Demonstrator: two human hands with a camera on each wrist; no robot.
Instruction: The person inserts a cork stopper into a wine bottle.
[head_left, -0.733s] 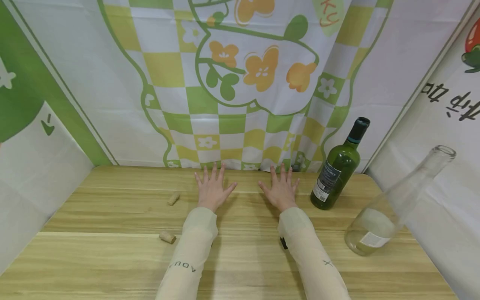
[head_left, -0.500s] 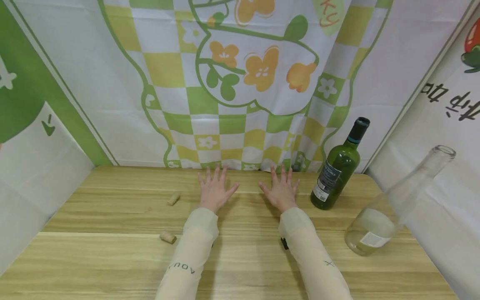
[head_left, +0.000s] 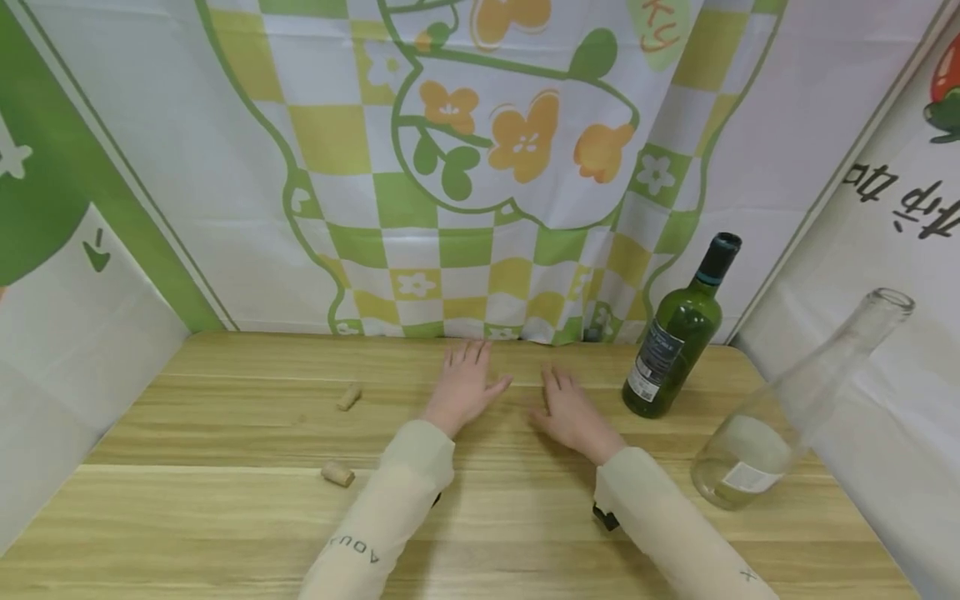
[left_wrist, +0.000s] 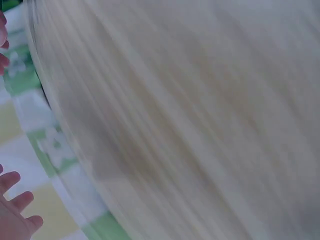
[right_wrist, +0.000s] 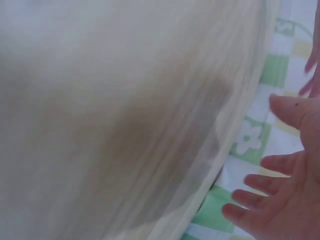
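My left hand (head_left: 465, 387) is over the back middle of the wooden table, fingers stretched toward the curtain, holding nothing. My right hand (head_left: 573, 412) is just right of it with its fingers extended, also with nothing in it. In the right wrist view its spread fingers (right_wrist: 260, 185) show at the right edge. A dark green wine bottle (head_left: 675, 346) stands upright to the right of my right hand. Farther right and nearer stands a clear glass bottle (head_left: 750, 458) with a white label. Two corks lie left of my left arm: the farther cork (head_left: 349, 397) and the nearer cork (head_left: 337, 475).
A patterned curtain (head_left: 420, 250) hangs along the back edge of the wooden table (head_left: 187, 500). White cloth walls close off the left and right sides. The clear bottle stands close to the table's right edge.
Both hands have drawn back from the curtain. The left hand has shifted right, the right hand has come nearer and turned inward, and their spread fingers have come closer together. Bottles and corks stay put.
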